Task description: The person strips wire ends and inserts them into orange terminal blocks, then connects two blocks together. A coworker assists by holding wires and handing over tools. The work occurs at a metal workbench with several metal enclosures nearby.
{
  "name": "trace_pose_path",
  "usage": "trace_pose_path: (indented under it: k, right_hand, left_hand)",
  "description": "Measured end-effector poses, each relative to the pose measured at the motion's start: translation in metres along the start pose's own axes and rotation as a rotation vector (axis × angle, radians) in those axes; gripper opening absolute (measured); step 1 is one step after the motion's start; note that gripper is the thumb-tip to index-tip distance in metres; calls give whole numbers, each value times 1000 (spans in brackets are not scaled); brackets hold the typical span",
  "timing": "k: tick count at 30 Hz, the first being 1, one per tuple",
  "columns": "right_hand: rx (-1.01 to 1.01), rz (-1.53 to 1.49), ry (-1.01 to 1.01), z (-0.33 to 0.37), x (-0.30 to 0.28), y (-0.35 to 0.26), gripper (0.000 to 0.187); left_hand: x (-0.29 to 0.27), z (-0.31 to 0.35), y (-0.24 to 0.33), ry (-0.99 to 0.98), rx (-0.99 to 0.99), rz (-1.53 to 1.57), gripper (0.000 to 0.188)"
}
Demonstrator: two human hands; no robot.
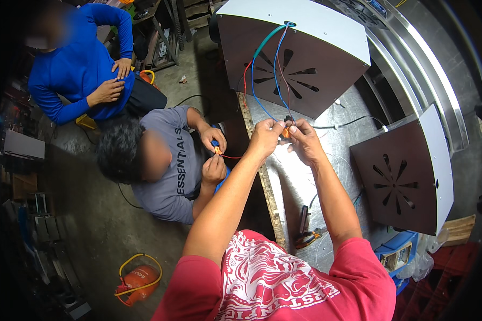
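Observation:
Both my hands meet above the metal table [300,187]. In the fingers of my right hand [306,143] is a small orange and black connector [286,134], partly hidden. My left hand [263,138] pinches against its near side, where a blue wire [258,102] comes down to my fingertips. Whether the left fingers grip the wire or the connector's edge is hard to see. A second blue wire and a thin brownish wire also reach my hands. They hang from a green sleeve [266,39] at the top of a large brown and white metal box [326,64].
A second vented box [415,155] stands right. Pliers [307,239] lie near my right forearm. Left, a seated co-worker in grey [168,160] holds a small blue and orange piece on a red wire; another person in blue [80,64] stands behind. An orange tank [141,282] rests on the floor.

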State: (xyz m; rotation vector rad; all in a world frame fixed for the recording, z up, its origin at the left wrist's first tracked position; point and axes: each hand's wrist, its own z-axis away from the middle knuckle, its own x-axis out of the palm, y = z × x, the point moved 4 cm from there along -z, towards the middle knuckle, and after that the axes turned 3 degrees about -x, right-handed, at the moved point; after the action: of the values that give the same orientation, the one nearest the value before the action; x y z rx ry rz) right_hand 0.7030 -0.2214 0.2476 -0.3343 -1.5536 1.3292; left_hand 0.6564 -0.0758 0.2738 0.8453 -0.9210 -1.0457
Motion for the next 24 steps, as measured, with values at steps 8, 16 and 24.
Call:
trace_pose_path:
  k: [8, 16, 24]
  right_hand:
    - [-8, -22, 9, 2, -5, 2, 23]
    - [-3, 36, 15, 2, -1, -6, 27]
    - [-1, -59, -21, 0, -1, -4, 25]
  left_hand:
    - [2, 3, 3, 15, 14, -71, 32]
    - [1, 4, 3, 68, 75, -167, 31]
    - [2, 0, -3, 116, 187, -100, 26]
